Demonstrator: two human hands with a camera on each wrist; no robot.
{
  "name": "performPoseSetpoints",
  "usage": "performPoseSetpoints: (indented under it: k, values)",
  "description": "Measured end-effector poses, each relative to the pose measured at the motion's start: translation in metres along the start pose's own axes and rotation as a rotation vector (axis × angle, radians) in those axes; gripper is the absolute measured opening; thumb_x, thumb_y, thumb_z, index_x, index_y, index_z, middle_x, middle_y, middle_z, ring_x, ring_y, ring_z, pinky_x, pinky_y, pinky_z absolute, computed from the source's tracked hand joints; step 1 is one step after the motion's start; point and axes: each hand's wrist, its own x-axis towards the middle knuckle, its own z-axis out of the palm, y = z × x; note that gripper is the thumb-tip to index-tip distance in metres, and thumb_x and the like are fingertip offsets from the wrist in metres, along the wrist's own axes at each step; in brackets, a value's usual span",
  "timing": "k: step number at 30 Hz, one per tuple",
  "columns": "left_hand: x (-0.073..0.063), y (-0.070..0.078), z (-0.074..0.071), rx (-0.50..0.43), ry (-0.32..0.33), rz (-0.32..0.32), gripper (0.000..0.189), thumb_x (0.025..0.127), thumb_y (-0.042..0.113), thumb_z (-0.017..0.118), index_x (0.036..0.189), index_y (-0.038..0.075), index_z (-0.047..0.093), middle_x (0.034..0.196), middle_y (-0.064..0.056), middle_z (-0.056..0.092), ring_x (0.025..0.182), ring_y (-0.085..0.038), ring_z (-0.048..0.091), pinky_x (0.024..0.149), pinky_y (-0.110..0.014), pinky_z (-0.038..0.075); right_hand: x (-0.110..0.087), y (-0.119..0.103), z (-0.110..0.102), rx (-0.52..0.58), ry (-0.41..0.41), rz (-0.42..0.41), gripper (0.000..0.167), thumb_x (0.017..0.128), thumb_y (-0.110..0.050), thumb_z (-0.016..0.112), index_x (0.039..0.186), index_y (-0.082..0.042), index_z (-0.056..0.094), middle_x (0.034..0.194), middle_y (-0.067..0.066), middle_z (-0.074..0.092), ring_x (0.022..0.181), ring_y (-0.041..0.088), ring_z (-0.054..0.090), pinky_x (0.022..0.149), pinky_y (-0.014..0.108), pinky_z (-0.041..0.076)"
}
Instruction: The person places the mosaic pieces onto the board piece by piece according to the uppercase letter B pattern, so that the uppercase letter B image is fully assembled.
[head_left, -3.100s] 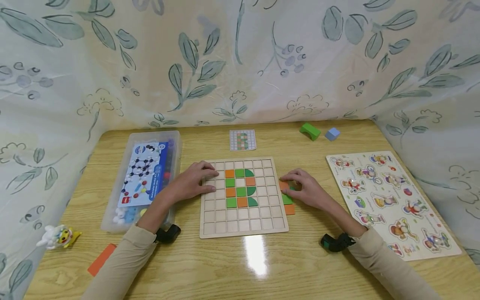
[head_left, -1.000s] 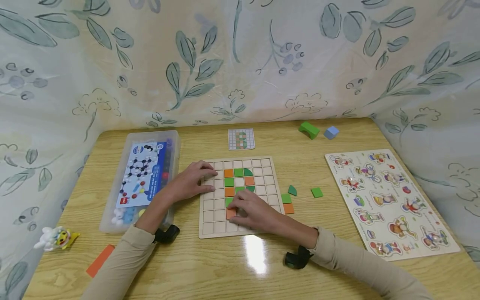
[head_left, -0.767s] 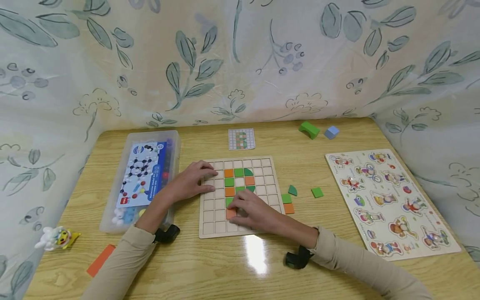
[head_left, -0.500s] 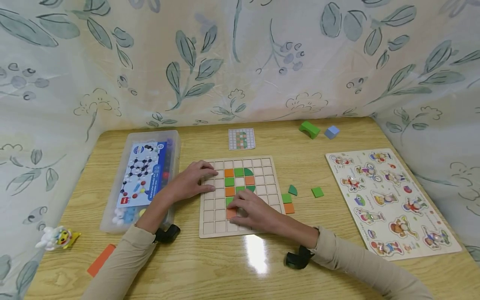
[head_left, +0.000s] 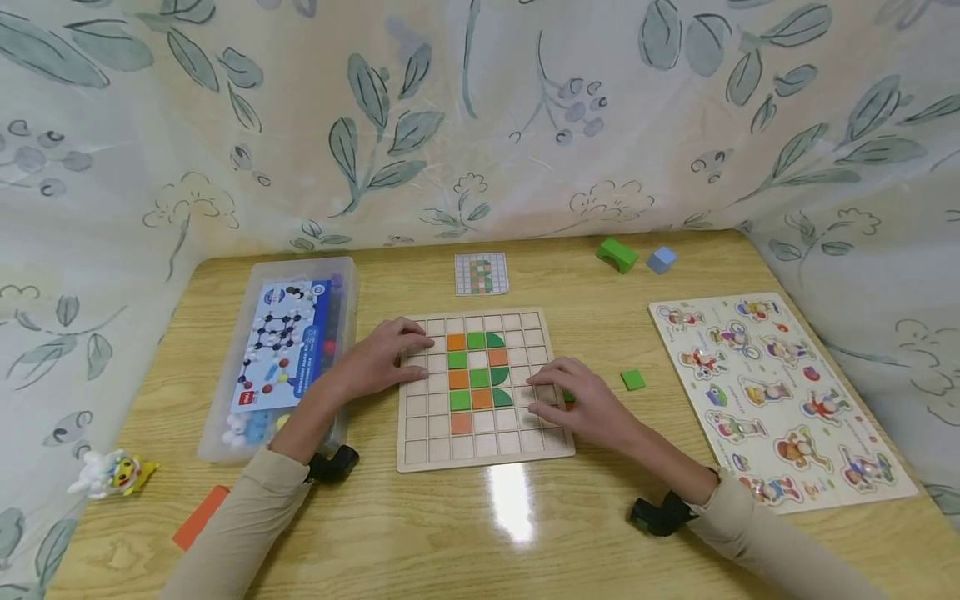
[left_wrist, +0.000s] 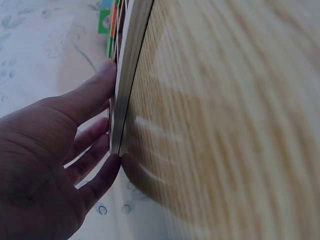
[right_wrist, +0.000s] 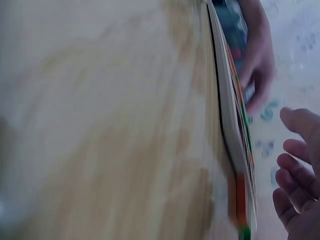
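A square wooden grid board [head_left: 420, 454] lies mid-table with orange, green and dark green tiles set in its cells. An orange tile [head_left: 461, 423] sits lowest in the left column of the pattern. My left hand [head_left: 382, 358] rests at the board's left edge; the left wrist view has its thumb on the rim and fingers along the side. Over the board's right edge is my right hand [head_left: 585, 404], fingers apart and holding nothing, as the right wrist view also shows. It mostly hides the loose tiles beside the board. One green tile [head_left: 633, 380] lies farther right.
Behind the board is a small pattern card [head_left: 482, 275]. A plastic box [head_left: 213, 442] stands left, a picture puzzle board [head_left: 678, 333] right. A green arch block [head_left: 617, 255] and blue block [head_left: 662, 260] sit at the back. Front left are an orange block [head_left: 201, 517] and toy figure [head_left: 112, 473].
My right hand went from the loose tiles to the board's lower left cells, where an orange tile now lies, then let go and moved back right. The left hand stayed.
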Motion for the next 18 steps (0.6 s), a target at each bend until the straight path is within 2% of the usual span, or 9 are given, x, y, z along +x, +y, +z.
performPoseSetpoints:
  k: [4, 10, 15, 18]
  values:
    - [0.0, 0.0, 0.0, -0.002, 0.001, 0.008, 0.046, 0.088, 0.032, 0.072, 0.128, 0.011, 0.063, 0.13, -0.009, 0.055, 0.119, -0.027, 0.049, 0.099, -0.045, 0.044, -0.013, 0.014, -0.013, -0.03, 0.03, 0.014, 0.039, 0.079, -0.02, 0.08, 0.115, -0.011, 0.069, 0.118, 0.003, 0.062, 0.113, 0.02, 0.056, 0.094, 0.04, 0.048]
    - [-0.001, 0.0, -0.001, -0.002, 0.001, -0.002, 0.047, 0.088, 0.032, 0.072, 0.128, 0.011, 0.063, 0.13, -0.008, 0.054, 0.118, -0.026, 0.049, 0.098, -0.045, 0.044, -0.03, 0.029, -0.023, -0.054, 0.011, 0.025, 0.042, 0.078, -0.02, 0.081, 0.117, -0.013, 0.068, 0.122, 0.003, 0.061, 0.117, 0.023, 0.054, 0.098, 0.041, 0.043]
    - [0.0, 0.0, -0.001, 0.001, 0.001, -0.008, 0.047, 0.087, 0.033, 0.072, 0.128, 0.012, 0.063, 0.13, -0.008, 0.054, 0.119, -0.027, 0.049, 0.099, -0.046, 0.044, -0.035, 0.037, -0.026, -0.061, 0.0, 0.042, 0.04, 0.08, -0.019, 0.079, 0.118, -0.014, 0.068, 0.125, 0.007, 0.062, 0.12, 0.028, 0.054, 0.1, 0.048, 0.042]
    - [0.0, 0.0, -0.001, -0.003, -0.001, -0.011, 0.047, 0.087, 0.032, 0.072, 0.129, 0.011, 0.063, 0.131, -0.008, 0.054, 0.12, -0.027, 0.049, 0.099, -0.046, 0.044, -0.034, 0.041, -0.027, -0.068, 0.009, 0.031, 0.036, 0.081, -0.015, 0.078, 0.116, -0.014, 0.069, 0.122, 0.006, 0.063, 0.118, 0.026, 0.056, 0.098, 0.045, 0.043]
